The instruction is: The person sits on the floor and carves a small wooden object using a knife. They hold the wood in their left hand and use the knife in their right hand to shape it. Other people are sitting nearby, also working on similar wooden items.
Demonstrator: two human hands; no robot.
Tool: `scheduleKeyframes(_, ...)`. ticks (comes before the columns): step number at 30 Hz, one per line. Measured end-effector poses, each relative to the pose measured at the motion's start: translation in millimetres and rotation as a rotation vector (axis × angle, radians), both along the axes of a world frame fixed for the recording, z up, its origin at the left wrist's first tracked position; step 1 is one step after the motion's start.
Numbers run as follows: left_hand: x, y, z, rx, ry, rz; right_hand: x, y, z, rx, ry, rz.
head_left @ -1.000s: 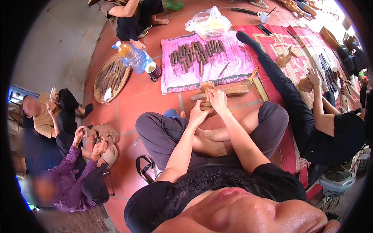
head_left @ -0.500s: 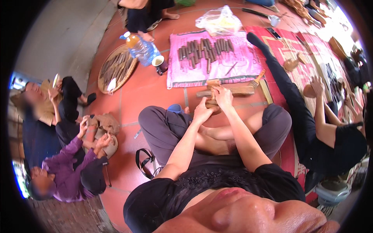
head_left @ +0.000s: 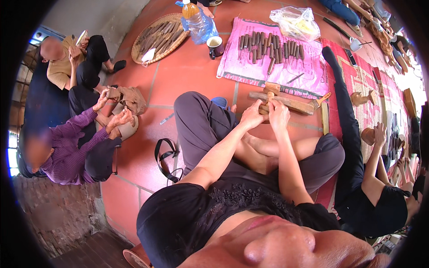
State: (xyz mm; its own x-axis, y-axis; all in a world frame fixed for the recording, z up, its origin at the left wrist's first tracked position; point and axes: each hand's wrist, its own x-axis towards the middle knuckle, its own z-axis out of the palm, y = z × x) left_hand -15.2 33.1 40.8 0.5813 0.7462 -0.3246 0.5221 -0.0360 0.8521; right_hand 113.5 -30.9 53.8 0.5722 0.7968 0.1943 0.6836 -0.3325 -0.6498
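Observation:
Over my crossed legs, a small carved piece of wood [head_left: 264,108] is held between my two hands, largely covered by the fingers. My left hand [head_left: 253,115] closes round its left side. From the right, my right hand [head_left: 279,112] grips the same piece with bent fingers, close beside the left. Just beyond them a wooden mallet [head_left: 298,106] lies on the floor, next to a wooden block [head_left: 272,87]. A flat brush [head_left: 322,99] rests at the mallet's right end.
Wood-handled carving tools [head_left: 271,49] lie on a pink sack [head_left: 230,62]. Beyond my knees are a mug [head_left: 215,46], bottle [head_left: 191,11] and basket of tools [head_left: 139,50]. A black strap [head_left: 161,156] lies left. People sit on both sides; one stretches a leg [head_left: 343,89] at my right.
The view has shifted, so the scene sits further right and the left side shows more. My right hand has turned and drawn in beside my left on the wooden piece.

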Motion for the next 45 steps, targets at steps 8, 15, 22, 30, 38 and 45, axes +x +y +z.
scheduleKeyframes(8, 7, -5, 8, 0.133, 0.03, -0.015, 33, 28, -10, -0.069, -0.013, -0.054)
scheduleKeyframes(15, 1, -4, 1, 0.132, 0.04, -0.023, 2, 5, 1, -0.042, 0.009, 0.016)
scheduleKeyframes(22, 4, -4, 4, 0.053, 0.003, -0.047, 19, 24, -7, -0.077, -0.028, -0.012)
scheduleKeyframes(30, 7, -8, 13, 0.18, 0.07, -0.029, 22, 21, -4, -0.027, -0.015, -0.015)
scheduleKeyframes(38, 1, -4, 0, 0.122, 0.011, -0.021, 0, -3, 2, -0.023, 0.063, -0.016)
scheduleKeyframes(45, 5, -7, 15, 0.054, 0.04, -0.064, 28, 26, -21, -0.034, -0.022, -0.076)
